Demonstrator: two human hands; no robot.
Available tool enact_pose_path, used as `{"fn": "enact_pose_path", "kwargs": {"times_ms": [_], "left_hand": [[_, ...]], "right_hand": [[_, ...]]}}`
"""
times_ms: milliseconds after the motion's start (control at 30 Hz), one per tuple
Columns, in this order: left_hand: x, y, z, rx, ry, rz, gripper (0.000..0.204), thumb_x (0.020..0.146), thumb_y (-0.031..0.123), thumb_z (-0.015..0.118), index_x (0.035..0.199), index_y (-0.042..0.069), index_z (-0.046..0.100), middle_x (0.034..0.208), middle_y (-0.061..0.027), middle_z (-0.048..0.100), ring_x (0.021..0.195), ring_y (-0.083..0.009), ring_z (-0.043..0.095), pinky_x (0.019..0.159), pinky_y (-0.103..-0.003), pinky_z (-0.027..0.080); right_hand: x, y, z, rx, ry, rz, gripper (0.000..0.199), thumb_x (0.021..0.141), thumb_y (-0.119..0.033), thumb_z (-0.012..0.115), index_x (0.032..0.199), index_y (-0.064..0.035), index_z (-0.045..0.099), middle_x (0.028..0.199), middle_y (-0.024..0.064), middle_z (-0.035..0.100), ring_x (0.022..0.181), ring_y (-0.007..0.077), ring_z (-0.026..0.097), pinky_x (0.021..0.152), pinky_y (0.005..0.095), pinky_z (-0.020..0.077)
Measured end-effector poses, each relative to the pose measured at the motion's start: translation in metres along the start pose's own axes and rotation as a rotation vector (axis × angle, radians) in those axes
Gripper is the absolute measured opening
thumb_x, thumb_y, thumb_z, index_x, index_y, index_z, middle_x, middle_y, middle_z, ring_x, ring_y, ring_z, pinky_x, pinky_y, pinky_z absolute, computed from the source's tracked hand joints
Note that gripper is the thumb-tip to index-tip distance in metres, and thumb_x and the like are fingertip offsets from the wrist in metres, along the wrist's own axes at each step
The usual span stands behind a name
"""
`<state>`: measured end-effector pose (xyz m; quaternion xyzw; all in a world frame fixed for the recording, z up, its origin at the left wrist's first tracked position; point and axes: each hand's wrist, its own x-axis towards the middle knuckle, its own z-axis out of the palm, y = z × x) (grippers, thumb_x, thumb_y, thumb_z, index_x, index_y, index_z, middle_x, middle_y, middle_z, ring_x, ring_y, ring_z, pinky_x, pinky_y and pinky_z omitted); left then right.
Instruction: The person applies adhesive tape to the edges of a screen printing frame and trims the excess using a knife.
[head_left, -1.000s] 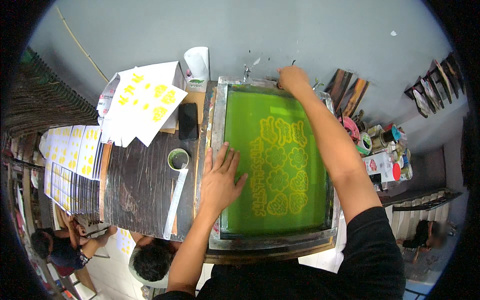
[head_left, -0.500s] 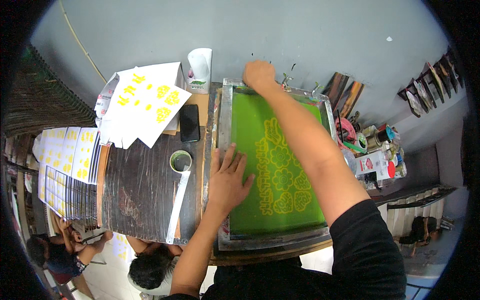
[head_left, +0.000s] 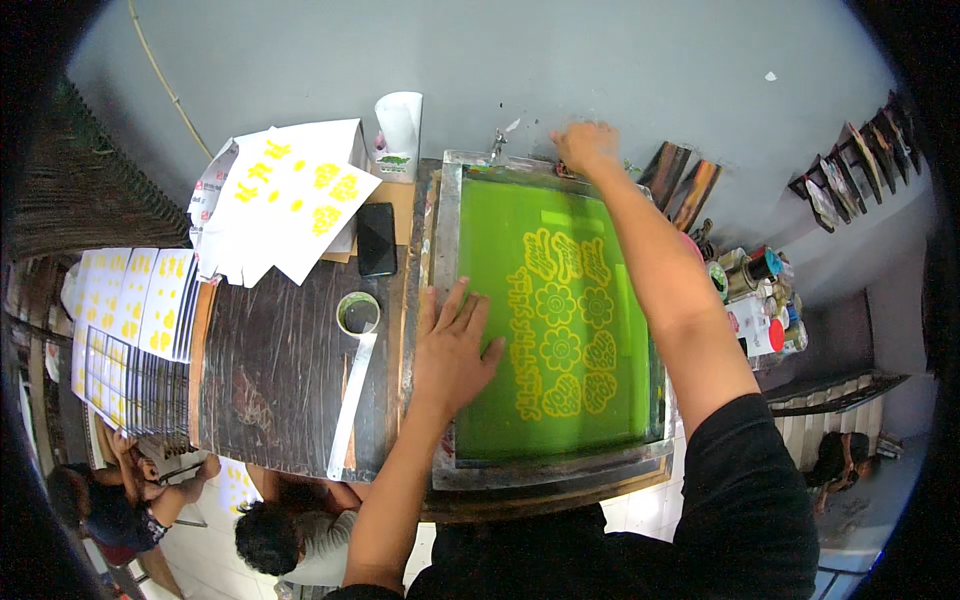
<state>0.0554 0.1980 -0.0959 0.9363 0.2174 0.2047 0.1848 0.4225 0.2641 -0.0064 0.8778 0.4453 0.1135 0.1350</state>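
Note:
A screen printing frame (head_left: 452, 330) with green mesh lies on the dark work table, yellow-outlined flower and lettering shapes showing in the mesh. My left hand (head_left: 455, 345) rests flat on the frame's left bar, its fingers spread and partly over the mesh. Reaching across the frame, my right arm puts my right hand (head_left: 587, 148) at the far bar, by the wall. Its fingers are curled down there; whatever they grip is mostly hidden. A metal clamp screw (head_left: 498, 145) stands uncovered on the far bar, to the left of that hand.
Left of the frame are a cup (head_left: 358, 314) with a metal ruler (head_left: 352, 405) against it, a black phone (head_left: 377, 240) and printed white sheets (head_left: 285, 200). Cans and bottles (head_left: 765, 290) crowd the right side. Two people (head_left: 265, 538) sit below left; stacked prints (head_left: 140, 300) stand beyond.
My right hand has moved right along the far bar, uncovering the left clamp screw. The left hand stays on the left bar. My view has shifted slightly.

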Motion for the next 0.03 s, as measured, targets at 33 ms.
{"fn": "enact_pose_path", "kwargs": {"times_ms": [33], "left_hand": [[0.0005,0.0004,0.0013,0.01,-0.009,-0.001,0.064,0.089,0.036,0.072,0.139,-0.001,0.056,0.14,-0.0163,0.062,0.151,-0.0296,0.035,0.128,-0.055,0.014]], "right_hand": [[-0.0025,0.0039,0.0035,0.005,-0.005,0.006,0.052,0.107,-0.048,0.041,0.135,-0.0116,0.065,0.128,0.0232,0.067,0.116,0.0379,0.067,0.099,0.0535,0.0523]]}}
